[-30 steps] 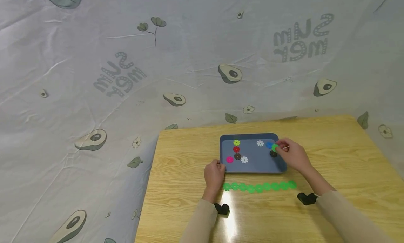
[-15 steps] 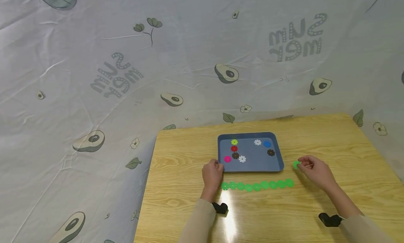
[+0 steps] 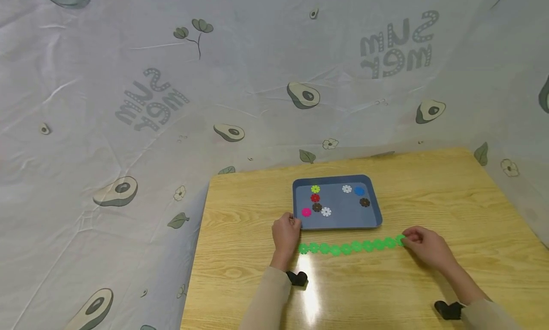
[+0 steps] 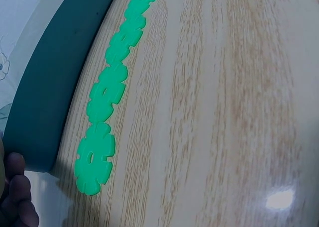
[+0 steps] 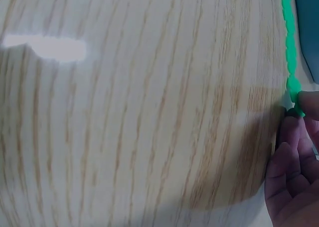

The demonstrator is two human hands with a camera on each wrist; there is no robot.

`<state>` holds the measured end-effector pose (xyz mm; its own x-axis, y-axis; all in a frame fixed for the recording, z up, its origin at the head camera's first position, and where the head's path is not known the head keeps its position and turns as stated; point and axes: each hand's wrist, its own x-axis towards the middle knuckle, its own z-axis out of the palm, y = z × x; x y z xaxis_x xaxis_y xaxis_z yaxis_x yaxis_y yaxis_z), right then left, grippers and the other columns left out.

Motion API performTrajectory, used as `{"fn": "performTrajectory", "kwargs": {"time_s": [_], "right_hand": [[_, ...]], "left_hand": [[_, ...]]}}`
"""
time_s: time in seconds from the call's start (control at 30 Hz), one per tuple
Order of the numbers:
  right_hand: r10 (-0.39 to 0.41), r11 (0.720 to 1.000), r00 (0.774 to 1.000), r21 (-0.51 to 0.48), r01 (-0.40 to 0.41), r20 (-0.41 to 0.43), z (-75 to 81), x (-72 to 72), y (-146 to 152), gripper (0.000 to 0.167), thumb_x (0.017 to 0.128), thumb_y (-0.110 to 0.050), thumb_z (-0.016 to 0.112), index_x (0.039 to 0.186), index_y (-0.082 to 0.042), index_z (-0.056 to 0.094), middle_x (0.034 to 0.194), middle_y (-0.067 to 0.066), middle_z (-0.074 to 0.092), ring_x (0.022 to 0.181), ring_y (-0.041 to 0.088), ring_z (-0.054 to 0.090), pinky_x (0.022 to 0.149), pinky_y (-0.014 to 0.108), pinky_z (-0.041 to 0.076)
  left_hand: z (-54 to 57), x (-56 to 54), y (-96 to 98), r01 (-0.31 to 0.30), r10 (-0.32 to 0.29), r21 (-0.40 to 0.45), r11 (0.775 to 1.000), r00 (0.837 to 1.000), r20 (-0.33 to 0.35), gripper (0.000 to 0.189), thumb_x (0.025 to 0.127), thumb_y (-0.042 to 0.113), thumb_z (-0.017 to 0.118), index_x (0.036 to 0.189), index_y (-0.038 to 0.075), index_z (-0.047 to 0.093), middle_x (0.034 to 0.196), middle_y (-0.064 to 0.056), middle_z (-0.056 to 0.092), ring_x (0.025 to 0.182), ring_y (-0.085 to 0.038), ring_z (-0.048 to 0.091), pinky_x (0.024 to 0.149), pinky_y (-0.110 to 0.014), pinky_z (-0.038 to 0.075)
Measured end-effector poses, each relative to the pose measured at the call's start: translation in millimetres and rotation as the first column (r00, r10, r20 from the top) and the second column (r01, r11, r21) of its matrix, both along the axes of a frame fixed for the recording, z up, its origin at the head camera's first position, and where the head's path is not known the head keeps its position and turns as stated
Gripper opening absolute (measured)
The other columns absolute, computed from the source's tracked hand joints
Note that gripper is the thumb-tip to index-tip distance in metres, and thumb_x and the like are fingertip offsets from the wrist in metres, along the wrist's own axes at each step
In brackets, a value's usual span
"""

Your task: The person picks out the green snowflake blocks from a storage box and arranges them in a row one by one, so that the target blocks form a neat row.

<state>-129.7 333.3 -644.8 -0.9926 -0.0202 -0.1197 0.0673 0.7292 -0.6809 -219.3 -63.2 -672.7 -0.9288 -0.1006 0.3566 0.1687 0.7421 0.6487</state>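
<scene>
My right hand point(image 3: 429, 248) pinches a green snowflake disc point(image 3: 401, 239) between thumb and fingertips, at the right end of a row of green snowflake discs point(image 3: 346, 248). In the right wrist view the fingers point(image 5: 291, 172) curl below the held disc, which lines up with the row. My left hand point(image 3: 286, 235) grips the front left corner of a blue-grey tray point(image 3: 351, 220). Curled fingertips point(image 4: 20, 192) show beside the tray wall point(image 4: 55, 62) in the left wrist view. Lying on the table, the row runs along the tray's front side, each disc close against its neighbour.
Inside the tray lie several loose snowflake discs: yellow-green point(image 3: 315, 189), red point(image 3: 315, 197), pink point(image 3: 306, 212), blue point(image 3: 359, 191), plus white and brown ones. The wooden table point(image 3: 364, 292) backs onto a printed cloth point(image 3: 257, 82).
The right hand has taken a green disc out of the tray's right side and brought it forward to the row's right end. The left hand stays at the tray corner.
</scene>
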Motion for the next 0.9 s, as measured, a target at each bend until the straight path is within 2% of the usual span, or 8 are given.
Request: {"fn": "performTrajectory", "kwargs": {"time_s": [0.33,0.53,0.73,0.9], "right_hand": [[-0.013,1.000,1.000,0.022,0.013,0.015,-2.7,1.6,-1.1,0.032,0.101,-0.022,0.067,0.115,0.007,0.067,0.095,0.008,0.068,0.084,0.022,0.064,0.071,0.040,0.050],[-0.017,0.999,1.000,0.036,0.017,-0.001,-3.3,0.6,-1.7,0.030,0.100,-0.022,0.069,0.113,0.004,0.068,0.094,0.006,0.068,0.082,0.019,0.063,0.070,0.037,0.050],[-0.017,1.000,1.000,0.027,0.017,0.009,-2.8,-0.5,-4.4,0.030,0.100,-0.022,0.068,0.114,0.004,0.068,0.095,0.007,0.068,0.084,0.022,0.063,0.071,0.040,0.050],[-0.040,0.999,0.999,0.026,0.041,-0.031,-1.4,0.3,-6.0,0.029,0.102,-0.024,0.066,0.114,0.003,0.069,0.095,0.007,0.069,0.084,0.021,0.064,0.069,0.035,0.050]], "left_hand": [[1.0,3.0,0.3,0.010,-0.010,0.006,1.000,0.999,0.032,0.005,0.080,0.004,0.066,0.076,0.005,0.069,0.050,0.009,0.042,0.046,-0.005,0.035,0.044,-0.024,0.034],[3.5,2.8,-0.6,0.008,-0.008,0.003,1.000,0.999,0.044,0.005,0.080,0.004,0.067,0.078,0.004,0.071,0.051,0.008,0.046,0.047,-0.006,0.038,0.045,-0.025,0.037],[3.2,2.0,-3.9,0.007,-0.007,0.003,1.000,0.997,0.077,0.007,0.081,0.007,0.066,0.082,0.004,0.072,0.053,0.007,0.049,0.048,-0.006,0.040,0.046,-0.026,0.039],[0.5,2.7,-7.9,0.012,-0.011,-0.013,1.000,0.995,0.094,0.009,0.082,0.010,0.066,0.084,0.004,0.073,0.054,0.008,0.052,0.047,-0.006,0.042,0.045,-0.025,0.039]]}}
